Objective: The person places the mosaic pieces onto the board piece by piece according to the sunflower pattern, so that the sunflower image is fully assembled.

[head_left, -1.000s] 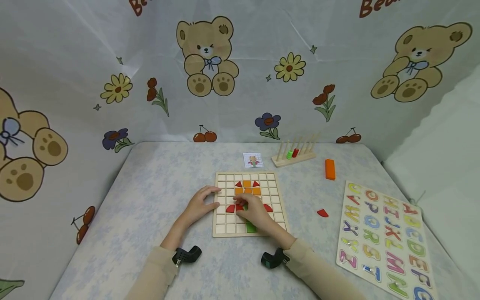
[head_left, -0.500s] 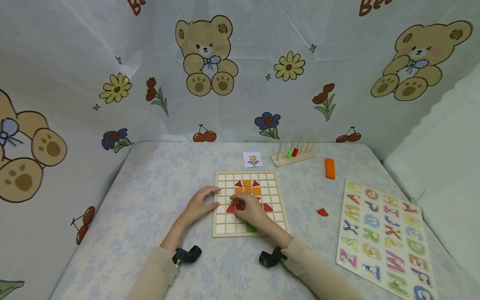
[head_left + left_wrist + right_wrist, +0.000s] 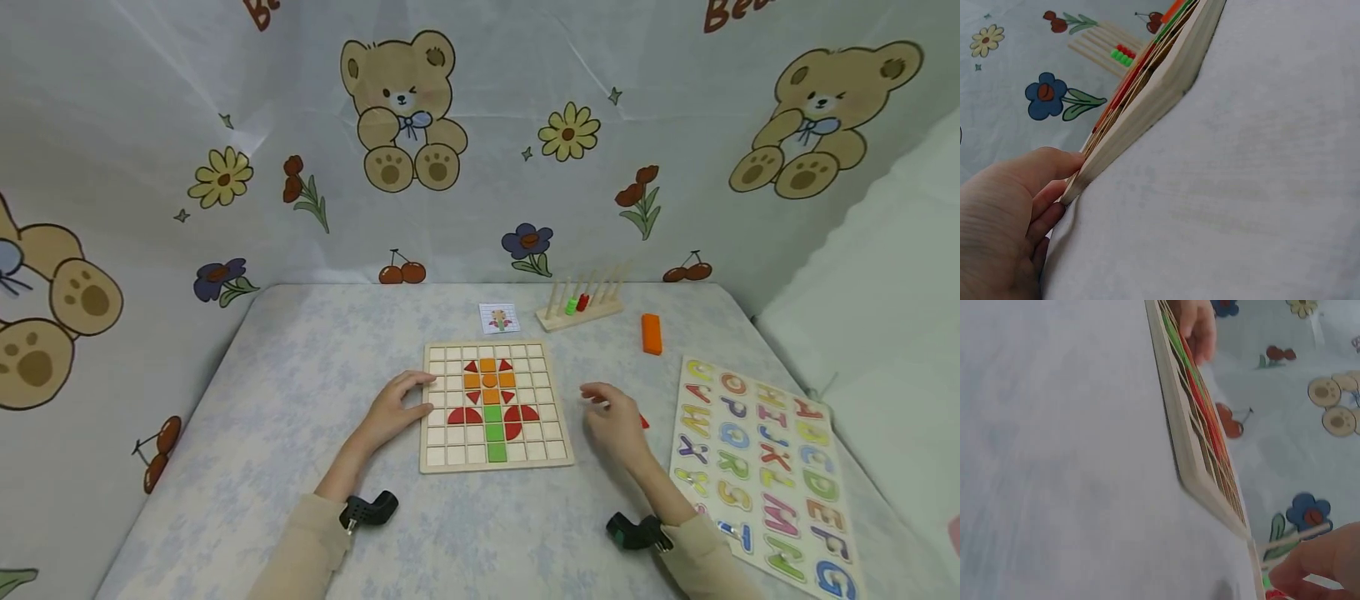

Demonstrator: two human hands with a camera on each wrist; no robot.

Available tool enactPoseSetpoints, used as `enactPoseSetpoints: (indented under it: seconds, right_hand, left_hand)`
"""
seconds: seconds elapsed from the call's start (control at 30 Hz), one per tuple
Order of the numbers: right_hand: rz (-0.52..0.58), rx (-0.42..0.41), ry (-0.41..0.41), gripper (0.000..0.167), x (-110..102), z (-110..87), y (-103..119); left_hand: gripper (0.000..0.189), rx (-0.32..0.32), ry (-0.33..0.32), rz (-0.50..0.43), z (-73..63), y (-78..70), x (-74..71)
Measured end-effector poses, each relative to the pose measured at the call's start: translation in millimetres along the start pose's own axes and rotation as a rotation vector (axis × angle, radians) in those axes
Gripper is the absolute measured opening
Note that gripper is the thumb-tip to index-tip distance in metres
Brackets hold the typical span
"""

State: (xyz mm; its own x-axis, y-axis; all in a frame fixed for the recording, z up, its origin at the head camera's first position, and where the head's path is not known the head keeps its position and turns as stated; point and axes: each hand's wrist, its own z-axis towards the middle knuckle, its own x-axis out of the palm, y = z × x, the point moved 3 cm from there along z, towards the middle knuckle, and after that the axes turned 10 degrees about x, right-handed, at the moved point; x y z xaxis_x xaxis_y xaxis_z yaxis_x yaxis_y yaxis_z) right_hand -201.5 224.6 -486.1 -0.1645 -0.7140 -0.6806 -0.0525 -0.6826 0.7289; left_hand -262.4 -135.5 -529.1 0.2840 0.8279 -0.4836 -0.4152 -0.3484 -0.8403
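Note:
A wooden grid board (image 3: 442, 457) lies on the table with orange squares (image 3: 487, 365), green squares (image 3: 495, 432) and red triangles and quarter circles (image 3: 513, 430) set in its cells. My left hand (image 3: 393, 408) touches the board's left edge with thumb and fingertips; the left wrist view has the thumb (image 3: 1054, 165) at the rim. Off the board's right side, my right hand (image 3: 613, 421) hovers with loosely bent fingers, holding nothing. Just beyond it, partly hidden, lies a loose red piece (image 3: 644, 422). In the right wrist view only some fingers (image 3: 1319, 559) show.
Behind the board lies a small pattern card (image 3: 498, 317). A peg rack (image 3: 581, 315) with green and red beads stands beside it. An orange block (image 3: 652, 334) and a letter puzzle board (image 3: 757, 475) lie to the right. A bear-print curtain (image 3: 450, 225) closes off the back.
My right hand has left the board and moved right, close to the loose red piece, uncovering the green column and red pieces. The left hand stays at the board's left edge.

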Motion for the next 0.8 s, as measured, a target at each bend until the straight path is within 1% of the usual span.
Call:
enactPoseSetpoints:
  seconds: [0.1,0.2,0.33,0.43,0.5,0.6,0.67,0.8]
  right_hand:
    - [-0.056,0.058,-0.035,0.040,-24,-2.0,-23]
    - [-0.090,0.119,-0.013,0.042,-39,-4.7,-40]
    - [-0.101,0.153,0.024,0.043,-47,-5.7,-50]
    - [-0.090,0.147,0.018,0.040,-45,-4.9,-51]
    - [-0.080,0.132,0.005,0.038,-40,-4.2,-49]
    - [-0.065,0.093,0.004,0.036,-28,-4.4,-36]
    - [-0.049,0.051,0.010,0.036,-17,-4.8,-22]
    - [0.016,-0.050,0.052,0.036,10,-5.7,17]
  left_hand:
    - [0.046,-0.004,0.002,-0.009,0.0,-1.4,-0.3]
    - [0.045,0.009,-0.003,-0.003,-0.6,-2.2,-0.5]
    - [0.045,0.016,-0.008,0.005,-0.8,-2.4,-0.4]
    - [0.045,0.003,-0.008,0.000,-1.3,-2.0,-0.2]
    - [0.045,-0.004,-0.009,-0.004,-1.5,-1.9,0.1]
    - [0.045,-0.011,-0.006,-0.009,-1.7,-2.6,0.4]
    - [0.045,-0.009,-0.007,-0.010,-1.6,-3.0,0.3]
    - [0.044,0.003,-0.011,-0.012,-0.9,-4.3,-0.2]
